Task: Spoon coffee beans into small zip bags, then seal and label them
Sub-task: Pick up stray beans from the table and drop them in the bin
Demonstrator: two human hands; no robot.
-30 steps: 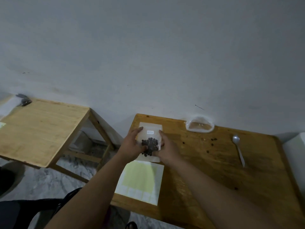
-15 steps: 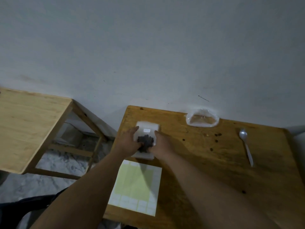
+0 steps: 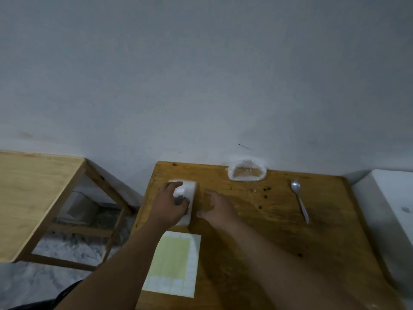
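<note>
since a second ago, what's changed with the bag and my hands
The zip bag, held up between both hands, came down onto the table at its rear left. The right hand let go and is now beside it; the left hand is still on it. The spoon, open plastic bag by the wall and label sheet stayed put.
</note>
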